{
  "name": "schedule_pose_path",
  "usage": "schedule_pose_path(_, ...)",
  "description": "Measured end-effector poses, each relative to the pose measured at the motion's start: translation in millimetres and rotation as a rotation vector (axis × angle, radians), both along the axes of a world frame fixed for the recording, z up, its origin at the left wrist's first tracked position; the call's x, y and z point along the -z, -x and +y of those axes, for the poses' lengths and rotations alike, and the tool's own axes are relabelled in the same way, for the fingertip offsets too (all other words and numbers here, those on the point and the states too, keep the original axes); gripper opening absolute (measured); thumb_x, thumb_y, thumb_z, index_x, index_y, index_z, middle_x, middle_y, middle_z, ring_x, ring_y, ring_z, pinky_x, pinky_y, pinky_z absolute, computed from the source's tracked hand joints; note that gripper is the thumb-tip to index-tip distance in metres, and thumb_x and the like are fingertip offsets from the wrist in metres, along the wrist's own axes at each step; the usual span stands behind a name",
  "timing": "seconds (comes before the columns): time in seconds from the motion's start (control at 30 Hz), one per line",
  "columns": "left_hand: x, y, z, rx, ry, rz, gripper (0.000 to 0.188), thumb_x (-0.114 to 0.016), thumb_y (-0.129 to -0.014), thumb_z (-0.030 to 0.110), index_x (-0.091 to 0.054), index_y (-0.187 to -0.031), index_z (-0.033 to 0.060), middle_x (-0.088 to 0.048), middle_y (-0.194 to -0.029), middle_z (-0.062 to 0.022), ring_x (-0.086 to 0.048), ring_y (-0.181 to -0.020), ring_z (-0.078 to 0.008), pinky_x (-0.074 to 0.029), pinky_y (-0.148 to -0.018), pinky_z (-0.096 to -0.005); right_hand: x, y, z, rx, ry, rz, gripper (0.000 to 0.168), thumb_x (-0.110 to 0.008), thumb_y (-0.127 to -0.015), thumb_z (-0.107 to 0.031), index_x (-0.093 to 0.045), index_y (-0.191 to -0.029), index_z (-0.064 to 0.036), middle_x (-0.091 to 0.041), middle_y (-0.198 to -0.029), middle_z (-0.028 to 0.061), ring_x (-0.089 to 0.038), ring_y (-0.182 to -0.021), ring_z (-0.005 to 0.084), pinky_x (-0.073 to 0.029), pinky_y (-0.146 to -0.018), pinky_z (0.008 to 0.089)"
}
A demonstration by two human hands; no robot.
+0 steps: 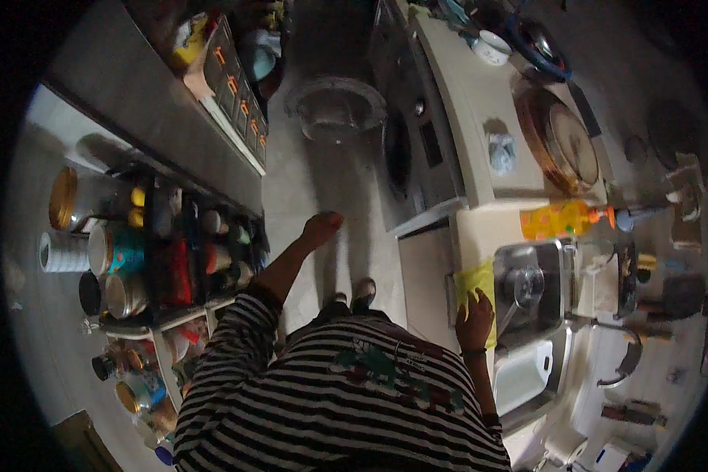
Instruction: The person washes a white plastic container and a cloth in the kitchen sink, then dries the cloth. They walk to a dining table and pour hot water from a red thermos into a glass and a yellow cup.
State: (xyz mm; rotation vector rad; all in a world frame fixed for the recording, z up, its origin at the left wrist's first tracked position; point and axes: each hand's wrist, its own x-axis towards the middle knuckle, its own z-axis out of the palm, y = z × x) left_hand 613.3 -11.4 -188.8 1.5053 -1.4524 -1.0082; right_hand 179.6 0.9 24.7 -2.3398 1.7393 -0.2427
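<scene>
At the front edge of the counter, my right hand [477,321] rests on a yellow cloth [475,281], fingers spread over it. The cloth lies along the rim in front of a steel sink [503,257]. In that basin is a clear round vessel [528,285], and a pale strip beside it looks like a handle. A white plastic basin [523,377] sits in the second sink bowl. My left hand [324,229] hangs over the floor, loosely curled, with nothing visible in it. It is blurred and touches nothing.
An orange pump bottle [557,220] stands behind the sink's corner. Farther along the counter are a round wooden board [557,141] and a white enamel pot [492,47]. A shelf with jars [118,248] stands on the left. A round basin [336,106] is on the floor ahead.
</scene>
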Motion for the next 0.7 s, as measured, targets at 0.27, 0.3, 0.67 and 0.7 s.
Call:
schedule_pose_path(0.27,-69.8,-55.0,-96.4,-0.221,-0.039,-0.517,0.035,-0.054,-0.084,0.024,-0.05,-0.117,0.011,-0.053,-0.114,-0.0144,-0.054,-0.101,-0.0278,-0.044,-0.086,-0.0378,-13.2,-72.7,-157.2,-0.046,0.316,-0.024,0.045,-0.056,-0.08,-0.016,-0.045,-0.122,-0.005,-0.051,-0.112,0.0168,-0.05,-0.1,0.0323,-0.042,-0.084,0.0397)
schedule_pose_path(0.3,-68.4,-70.2,-113.1,-0.242,-0.02,-0.574,0.038,-0.055,-0.085,0.023,-0.048,-0.121,0.0113,-0.052,-0.117,-0.0147,-0.054,-0.102,-0.0267,-0.044,-0.086,-0.0366,-6.2,-71.8,-169.4,-0.008,0.331,0.005,0.044,-0.056,-0.081,-0.018,-0.046,-0.121,-0.006,-0.053,-0.108,0.0165,-0.053,-0.095,0.0314,-0.043,-0.081,0.0388)
schedule_pose_path(0.67,6.9,-281.2,-358.0,-0.157,0.204,-0.815,0.061,-0.058,-0.08,0.037,-0.037,-0.128,0.0052,-0.038,-0.13,-0.0189,-0.039,-0.118,-0.0354,-0.036,-0.096,-0.0424,-41.4,-124.7,-194.7,0.403,0.212,0.383,0.04,-0.052,-0.086,-0.031,-0.054,-0.117,-0.007,-0.061,-0.095,0.0149,-0.06,-0.084,0.0324,-0.049,-0.067,0.0411)
schedule_pose_path(0.7,15.3,-298.5,-376.2,-0.112,0.269,-0.854,0.059,-0.059,-0.078,0.039,-0.042,-0.124,0.0048,-0.042,-0.126,-0.019,-0.041,-0.116,-0.0358,-0.036,-0.095,-0.043,-42.4,-130.1,-198.2,0.426,0.205,0.441,0.039,-0.051,-0.086,-0.031,-0.053,-0.117,-0.008,-0.061,-0.092,0.0153,-0.06,-0.082,0.0326,-0.048,-0.066,0.0421)
